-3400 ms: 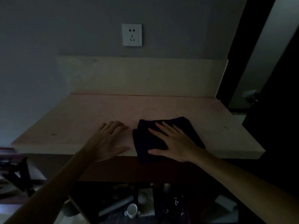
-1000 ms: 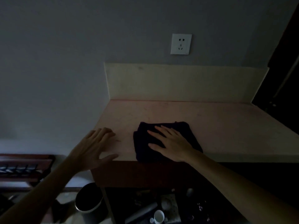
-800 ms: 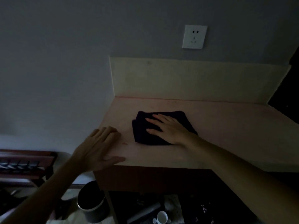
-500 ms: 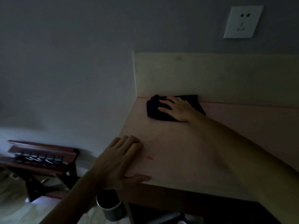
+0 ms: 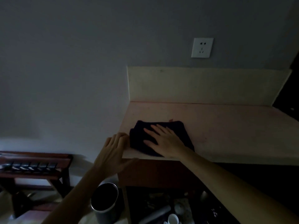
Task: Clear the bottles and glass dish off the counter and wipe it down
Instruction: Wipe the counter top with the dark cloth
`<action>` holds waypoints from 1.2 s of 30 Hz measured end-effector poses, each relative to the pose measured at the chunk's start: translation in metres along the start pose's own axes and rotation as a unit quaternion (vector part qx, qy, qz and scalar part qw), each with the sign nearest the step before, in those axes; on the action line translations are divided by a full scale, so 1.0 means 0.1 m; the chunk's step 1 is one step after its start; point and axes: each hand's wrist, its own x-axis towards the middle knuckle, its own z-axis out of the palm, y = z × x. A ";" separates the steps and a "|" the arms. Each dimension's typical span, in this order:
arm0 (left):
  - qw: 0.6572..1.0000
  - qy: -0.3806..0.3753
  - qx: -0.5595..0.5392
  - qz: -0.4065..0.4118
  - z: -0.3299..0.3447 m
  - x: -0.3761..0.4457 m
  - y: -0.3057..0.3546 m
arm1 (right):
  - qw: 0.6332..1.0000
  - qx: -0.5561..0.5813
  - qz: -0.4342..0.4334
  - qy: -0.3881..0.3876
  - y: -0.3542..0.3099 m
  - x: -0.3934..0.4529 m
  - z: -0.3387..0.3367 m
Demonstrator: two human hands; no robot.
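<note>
The dark folded cloth (image 5: 159,137) lies just left of the middle of the frame, on the near left corner of the pale counter (image 5: 226,126). Its long side runs roughly left to right, and its lower edge sits close to the counter's front lip. My right hand (image 5: 165,141) lies flat on top of it, fingers straight and spread, pointing toward the upper left; I am pressing the cloth down, not clutching it. So the cloth is directly under that hand, and the right arm is the one that drives any wipe.

My left hand (image 5: 115,152) is just left of the cloth at the counter's corner, fingers loosely bent over the top edge and thumb stretched out below the front lip. It holds nothing. Its fingertips come very near the cloth's left edge; in this dim light I cannot say whether they touch it.

From the cloth, the unwiped stretch I judge to matter lies to the right and toward the backsplash (image 5: 208,84) in the upper right of the frame, so the next stroke would run along the cloth's long axis, away from my left hand. I see no bottles or glass dish on the counter.

Lower down stand a dark round bin (image 5: 104,202) at bottom centre and a white cup (image 5: 172,218); a wall socket (image 5: 202,47) sits upper right.
</note>
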 end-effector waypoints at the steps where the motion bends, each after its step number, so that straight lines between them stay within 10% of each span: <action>1: 1.000 0.005 -0.004 -0.003 -0.02 -0.10 -0.04 | 1.000 0.006 0.003 -0.006 -0.07 -0.06 0.01; 21: 0.999 -0.028 0.042 0.013 0.02 -0.12 -0.62 | 0.999 0.031 0.041 -0.001 0.16 2.64 0.05; 36: 0.998 0.058 -0.007 -0.017 -0.39 -0.04 -0.19 | 0.994 0.000 -0.112 -0.007 -0.57 0.36 0.12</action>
